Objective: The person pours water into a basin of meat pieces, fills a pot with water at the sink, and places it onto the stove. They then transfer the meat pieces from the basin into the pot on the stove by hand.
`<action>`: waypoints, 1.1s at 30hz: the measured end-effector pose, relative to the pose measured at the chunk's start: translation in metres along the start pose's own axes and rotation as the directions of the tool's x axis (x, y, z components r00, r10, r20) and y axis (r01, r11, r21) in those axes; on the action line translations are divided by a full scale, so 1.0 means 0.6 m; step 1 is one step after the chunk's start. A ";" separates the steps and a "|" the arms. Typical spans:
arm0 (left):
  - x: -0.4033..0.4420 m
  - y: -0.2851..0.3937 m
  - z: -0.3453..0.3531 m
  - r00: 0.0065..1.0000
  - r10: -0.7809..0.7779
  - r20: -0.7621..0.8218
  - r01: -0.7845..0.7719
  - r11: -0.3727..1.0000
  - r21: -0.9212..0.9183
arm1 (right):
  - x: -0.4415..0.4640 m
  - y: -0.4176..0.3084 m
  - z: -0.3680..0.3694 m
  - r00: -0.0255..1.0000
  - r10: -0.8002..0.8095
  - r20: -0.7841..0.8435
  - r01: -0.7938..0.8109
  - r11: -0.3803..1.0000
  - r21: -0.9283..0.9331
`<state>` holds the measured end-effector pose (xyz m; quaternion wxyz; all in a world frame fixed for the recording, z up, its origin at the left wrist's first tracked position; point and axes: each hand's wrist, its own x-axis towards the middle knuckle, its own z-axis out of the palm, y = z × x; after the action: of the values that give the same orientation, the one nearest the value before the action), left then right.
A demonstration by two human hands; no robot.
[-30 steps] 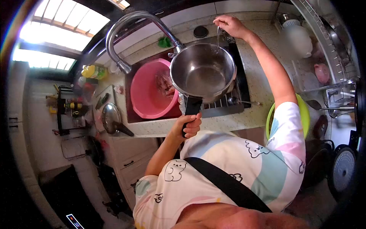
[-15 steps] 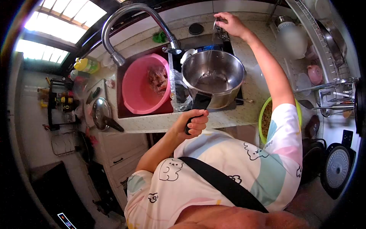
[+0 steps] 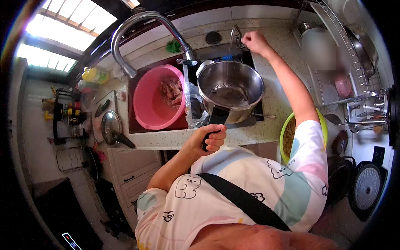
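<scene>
One lid (image 3: 111,127) lies well to the left of the pot (image 3: 231,91); nearer, just left of it, sits the pink tub (image 3: 155,118) with raw-looking meat (image 3: 170,92) inside. My left hand (image 3: 209,139), on the near side of the pot, is wrapped around its black handle (image 3: 219,116). The pot itself is over the sink, to the right of the tub. With one handle taking the load, I think a firm grip and a steady wrist matter most, so the pot stays level and clears the tub. Behind the pot rises the small tap (image 3: 233,36); my right hand (image 3: 254,43), behind and to the right of the pot, is curled closed with nothing visible in it. I would work that side lightly, elbow clear of the green bowl (image 3: 282,135) to the right of the pot.

Left to right, some things escape me. Glare and folds muddle the plastic (image 3: 196,109) between tub and pot. I can't tell if the pot's base rests on anything, how deep the liquid inside is, whether the tap is running, or whether my right fingers touch it. My sleeve hides part of the bowl, and a blurred patch covers something farther right.
</scene>
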<state>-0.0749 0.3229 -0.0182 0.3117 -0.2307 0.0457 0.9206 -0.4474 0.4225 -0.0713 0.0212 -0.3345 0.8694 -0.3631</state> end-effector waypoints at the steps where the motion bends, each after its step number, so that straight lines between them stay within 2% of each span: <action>1: -0.001 0.001 0.000 1.000 0.004 0.001 -0.004 1.000 0.000 | 0.001 0.014 0.010 0.985 0.060 0.162 -0.053 0.998 -0.046; 2: -0.002 0.000 0.001 1.000 0.005 0.015 -0.005 1.000 0.005 | 0.000 0.026 0.022 0.985 0.056 0.162 -0.049 0.998 -0.046; 4: -0.007 -0.001 0.007 1.000 0.003 -0.010 -0.003 1.000 -0.003 | -0.003 0.039 0.040 0.954 -0.089 0.287 0.131 0.983 -0.128; 5: -0.010 0.001 0.006 1.000 0.009 -0.008 -0.009 1.000 -0.003 | 0.004 0.047 0.045 0.921 -0.079 0.381 0.137 0.982 -0.128; 10: -0.021 0.005 0.006 0.999 0.007 -0.034 -0.005 0.999 0.050 | 0.035 0.077 0.059 0.851 -0.152 0.502 0.134 0.988 0.072; 13: -0.027 0.014 0.022 1.000 0.020 -0.007 -0.020 0.999 0.044 | 0.045 0.091 0.060 0.818 -0.176 0.547 0.115 0.983 0.145; 15: -0.037 0.020 0.042 0.998 0.063 0.004 -0.063 0.997 0.051 | 0.046 0.102 0.062 0.813 -0.217 0.540 0.171 0.976 0.136; 17: -0.044 0.027 0.056 0.992 0.109 0.059 -0.114 0.991 0.073 | 0.047 0.109 0.057 0.723 0.074 0.687 -0.053 0.997 -0.051; 18: -0.047 0.034 0.066 0.992 0.112 0.052 -0.115 0.990 0.075 | 0.047 0.115 0.055 0.724 0.069 0.687 -0.053 0.998 -0.044; 19: -0.050 0.042 0.077 0.991 0.121 0.060 -0.125 0.990 0.072 | 0.043 0.124 0.054 0.656 0.205 0.726 -0.209 0.974 -0.087; 21: -0.052 0.058 0.097 0.988 0.129 0.091 -0.133 0.990 0.048 | 0.028 0.138 0.056 0.449 0.440 0.778 -0.494 0.848 -0.194; 23: -0.047 0.079 0.109 0.984 0.094 0.149 -0.097 0.995 0.014 | -0.010 0.140 0.046 0.559 0.291 0.776 -0.075 0.950 -0.303; 24: -0.047 0.087 0.117 0.984 0.126 0.128 -0.133 0.990 0.046 | -0.025 0.139 0.045 0.558 0.298 0.774 -0.097 0.950 -0.296; 26: -0.041 0.103 0.132 0.978 0.139 0.154 -0.144 0.989 0.022 | -0.055 0.123 0.036 0.660 0.075 0.748 0.171 0.954 -0.247; 28: -0.036 0.118 0.148 0.975 0.134 0.176 -0.135 0.991 -0.008 | -0.079 0.105 0.031 0.700 -0.158 0.697 0.431 0.871 -0.235; 29: -0.036 0.125 0.156 0.976 0.129 0.174 -0.128 0.992 -0.016 | -0.094 0.095 0.040 0.712 -0.144 0.687 0.408 0.881 -0.239; 31: -0.033 0.136 0.167 0.982 0.151 0.114 -0.147 0.988 -0.038 | -0.128 0.068 0.076 0.725 -0.056 0.686 0.447 0.797 -0.407; 33: -0.032 0.143 0.176 0.985 0.150 0.082 -0.146 0.988 -0.049 | -0.187 -0.010 0.088 0.706 -0.116 0.699 0.552 0.708 -0.440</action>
<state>-0.1541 0.2674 0.0792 0.2391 -0.1937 0.0294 0.9510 -0.3425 0.4539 -0.1293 0.1256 -0.5841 0.7979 0.0799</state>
